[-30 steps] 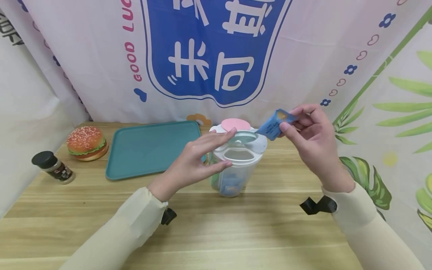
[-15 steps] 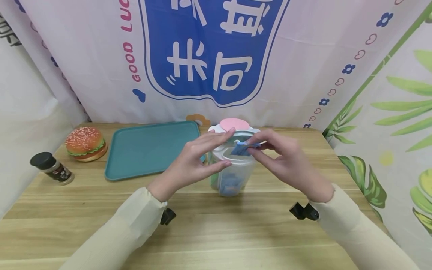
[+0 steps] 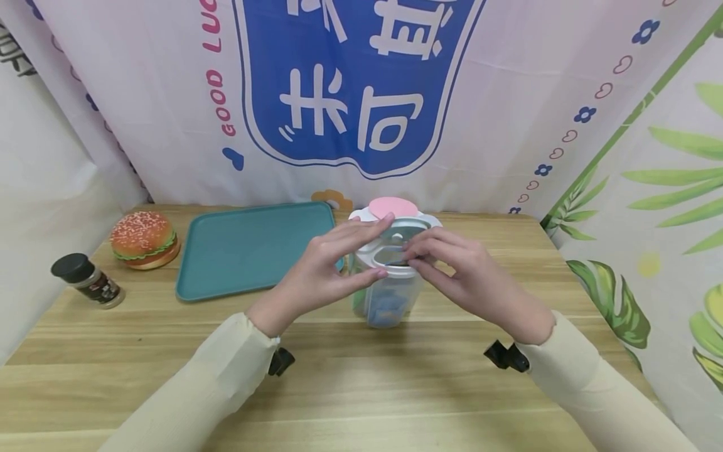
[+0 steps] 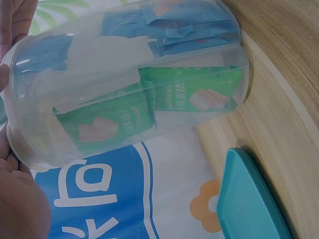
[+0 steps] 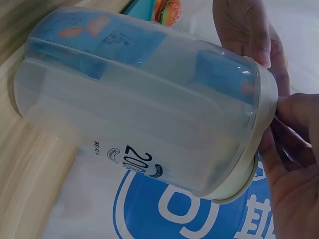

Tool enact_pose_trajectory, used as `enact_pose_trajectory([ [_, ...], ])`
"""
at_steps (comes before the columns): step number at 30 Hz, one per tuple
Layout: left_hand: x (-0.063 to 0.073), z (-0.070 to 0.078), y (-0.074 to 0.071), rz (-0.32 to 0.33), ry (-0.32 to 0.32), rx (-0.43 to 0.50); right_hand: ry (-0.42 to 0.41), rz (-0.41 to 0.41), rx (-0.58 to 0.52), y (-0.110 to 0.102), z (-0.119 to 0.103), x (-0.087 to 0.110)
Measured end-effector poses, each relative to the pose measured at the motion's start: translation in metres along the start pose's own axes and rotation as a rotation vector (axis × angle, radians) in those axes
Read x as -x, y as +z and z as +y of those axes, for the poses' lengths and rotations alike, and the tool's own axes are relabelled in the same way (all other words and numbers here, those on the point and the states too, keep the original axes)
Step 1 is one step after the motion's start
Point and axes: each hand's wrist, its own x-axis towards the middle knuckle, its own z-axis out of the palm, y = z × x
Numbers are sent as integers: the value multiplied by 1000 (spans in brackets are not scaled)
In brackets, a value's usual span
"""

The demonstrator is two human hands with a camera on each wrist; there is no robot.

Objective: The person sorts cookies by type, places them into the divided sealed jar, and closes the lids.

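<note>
A clear plastic storage jar (image 3: 411, 289) stands upright on the table, its white lid (image 3: 368, 256) carrying a pink cap (image 3: 392, 206) and a raised pale green flap (image 3: 400, 233). My left hand (image 3: 333, 263) rests against the lid with fingers extended, thumb at the front rim and fingertips by the raised flap. At the lid opening, my right hand (image 3: 465, 267) has its fingertips pinched together. Just below them hangs a blue packet (image 5: 222, 74), inside the jar's top; its upper edge is hidden by the fingers. Several blue packets (image 4: 192, 30) and green packets (image 4: 194, 89) lie lower in separate compartments.
A teal tray (image 3: 254, 251) lies left of the jar. Farther left are a toy hamburger (image 3: 144, 240) and a black-capped seasoning bottle (image 3: 87, 280). A printed cloth (image 3: 497, 125) hangs behind the wooden table (image 3: 361, 395).
My right hand has moved left from beside the jar and lowered the blue packet through the lid opening. My left hand has stayed at the lid.
</note>
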Motion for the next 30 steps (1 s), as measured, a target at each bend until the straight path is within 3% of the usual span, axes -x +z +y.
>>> enact_pose_trajectory([
  [12,-1,1,-1,3,2,-5,-13,-33,29,-2,-2,2],
  [16,0,0,0,1,0,-4,-1,53,-49,-3,0,2],
  [19,1,0,0,-3,-12,-4,17,184,-100,-4,2,1],
  [22,1,0,0,-4,-27,-4,88,329,-143,-6,3,-4],
  [24,1,0,0,-2,-32,-5,175,375,-164,-9,4,-7],
  [26,1,0,0,0,-35,-6,288,362,-214,-11,6,-10],
  [30,1,1,0,-5,-40,-10,455,209,-278,-13,9,-15],
])
